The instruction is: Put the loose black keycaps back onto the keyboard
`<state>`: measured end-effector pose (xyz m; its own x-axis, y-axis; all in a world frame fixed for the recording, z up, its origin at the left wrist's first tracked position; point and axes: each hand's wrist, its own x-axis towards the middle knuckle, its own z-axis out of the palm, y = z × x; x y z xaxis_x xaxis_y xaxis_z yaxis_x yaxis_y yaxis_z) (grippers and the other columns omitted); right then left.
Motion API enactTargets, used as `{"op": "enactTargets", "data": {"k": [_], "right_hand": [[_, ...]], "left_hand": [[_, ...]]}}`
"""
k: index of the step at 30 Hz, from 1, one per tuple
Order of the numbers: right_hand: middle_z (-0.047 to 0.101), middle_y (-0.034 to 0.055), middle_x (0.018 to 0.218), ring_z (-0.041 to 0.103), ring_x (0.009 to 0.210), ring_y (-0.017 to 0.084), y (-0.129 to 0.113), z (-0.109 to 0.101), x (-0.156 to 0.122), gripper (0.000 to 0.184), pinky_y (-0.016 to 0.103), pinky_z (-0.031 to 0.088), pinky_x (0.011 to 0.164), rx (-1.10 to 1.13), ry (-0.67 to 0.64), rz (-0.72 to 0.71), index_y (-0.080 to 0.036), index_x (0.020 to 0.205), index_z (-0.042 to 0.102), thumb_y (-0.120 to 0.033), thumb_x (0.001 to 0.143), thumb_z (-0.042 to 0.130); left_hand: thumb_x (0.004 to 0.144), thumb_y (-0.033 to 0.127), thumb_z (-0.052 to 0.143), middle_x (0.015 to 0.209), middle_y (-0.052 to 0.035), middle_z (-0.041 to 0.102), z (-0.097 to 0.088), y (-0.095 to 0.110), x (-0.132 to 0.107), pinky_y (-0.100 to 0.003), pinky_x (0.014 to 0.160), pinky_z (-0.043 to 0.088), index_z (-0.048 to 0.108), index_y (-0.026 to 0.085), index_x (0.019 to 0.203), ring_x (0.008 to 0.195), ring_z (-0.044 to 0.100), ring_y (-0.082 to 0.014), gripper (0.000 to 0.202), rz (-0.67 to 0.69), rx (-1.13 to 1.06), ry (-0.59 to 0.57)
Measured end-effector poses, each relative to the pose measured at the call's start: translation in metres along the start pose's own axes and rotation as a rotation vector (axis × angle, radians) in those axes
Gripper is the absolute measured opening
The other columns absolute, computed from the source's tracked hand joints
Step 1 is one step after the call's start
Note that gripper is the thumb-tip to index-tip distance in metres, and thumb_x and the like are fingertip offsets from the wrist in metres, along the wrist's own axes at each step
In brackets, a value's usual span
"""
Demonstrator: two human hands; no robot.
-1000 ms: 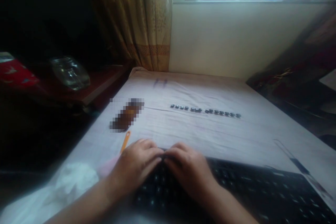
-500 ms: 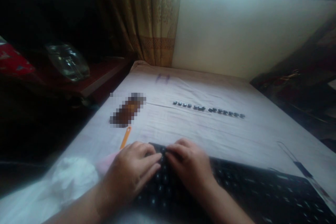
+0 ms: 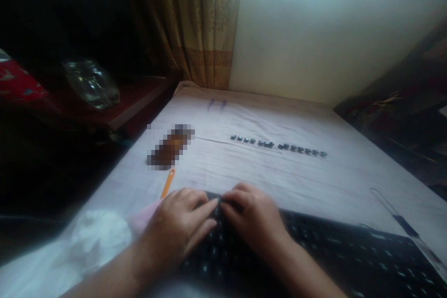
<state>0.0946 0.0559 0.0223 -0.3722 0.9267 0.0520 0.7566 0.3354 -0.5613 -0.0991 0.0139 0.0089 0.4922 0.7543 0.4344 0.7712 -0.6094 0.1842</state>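
Observation:
A black keyboard point(image 3: 331, 247) lies at a slant in front of me, its near part blurred. My left hand point(image 3: 181, 221) is closed at its far left end, thumb and index fingertips on the keys. Opposite it, my right hand point(image 3: 253, 212) is closed too, its fingers curled and the fingertips almost meeting those of the left. Whatever may be between the fingers is too small or hidden to make out. Farther back, several small black keycaps point(image 3: 300, 149) lie in a row on the pale cloth point(image 3: 209, 167).
An orange handle point(image 3: 168, 183) and a pink item point(image 3: 143, 216) lie beside my left hand. White crumpled material point(image 3: 99, 233) is at the near left. A pixelated brown object point(image 3: 171, 146) rests farther left. A clear jar point(image 3: 92, 84) lies on a dark red shelf point(image 3: 139, 98).
My left hand has shifted slightly right, its fingertips closer to my right hand's. The right hand stays nearly in place, and the row of keycaps is unchanged.

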Motion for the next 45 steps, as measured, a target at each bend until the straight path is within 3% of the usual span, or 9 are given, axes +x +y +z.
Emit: {"op": "enactTargets", "data": {"k": [8,24,37,45], "right_hand": [[0.07,0.002,0.079,0.065,0.072,0.017,0.002,0.0019,0.0014,0.014,0.027,0.046,0.065,-0.02,0.044,-0.077,-0.025,0.082,0.078,-0.017,0.079,0.067],[0.071,0.002,0.08,0.066,0.073,0.017,0.0053,0.0062,0.0017,0.013,0.026,0.049,0.067,0.054,0.075,-0.092,-0.022,0.081,0.077,-0.015,0.078,0.066],[0.07,0.0011,0.079,0.065,0.073,0.016,0.0088,0.0074,0.0008,0.012,0.026,0.049,0.067,0.061,0.086,-0.096,-0.024,0.08,0.075,-0.017,0.078,0.066],[0.069,0.0023,0.078,0.065,0.072,0.017,0.0044,0.0045,0.0029,0.012,0.027,0.049,0.066,0.005,0.038,-0.07,-0.022,0.079,0.076,-0.015,0.078,0.066]], "left_hand": [[0.097,0.026,0.048,0.098,-0.0077,0.065,0.0,-0.0008,-0.0005,-0.037,0.074,0.053,0.064,0.017,0.12,0.087,0.061,-0.0234,0.029,0.003,-0.004,0.008],[0.097,0.024,0.047,0.098,-0.0081,0.067,0.0012,-0.0009,-0.0018,-0.037,0.076,0.053,0.064,0.015,0.119,0.089,0.062,-0.0228,0.029,0.026,0.011,0.036],[0.097,0.02,0.045,0.103,-0.0081,0.067,0.0003,-0.0073,-0.0041,-0.032,0.082,0.055,0.068,0.016,0.109,0.093,0.064,-0.0197,0.026,-0.068,-0.123,0.051],[0.096,0.026,0.049,0.108,-0.0094,0.065,0.0012,-0.0054,-0.0029,-0.037,0.084,0.055,0.064,0.02,0.123,0.099,0.061,-0.0235,0.032,-0.041,-0.072,0.006]]}}
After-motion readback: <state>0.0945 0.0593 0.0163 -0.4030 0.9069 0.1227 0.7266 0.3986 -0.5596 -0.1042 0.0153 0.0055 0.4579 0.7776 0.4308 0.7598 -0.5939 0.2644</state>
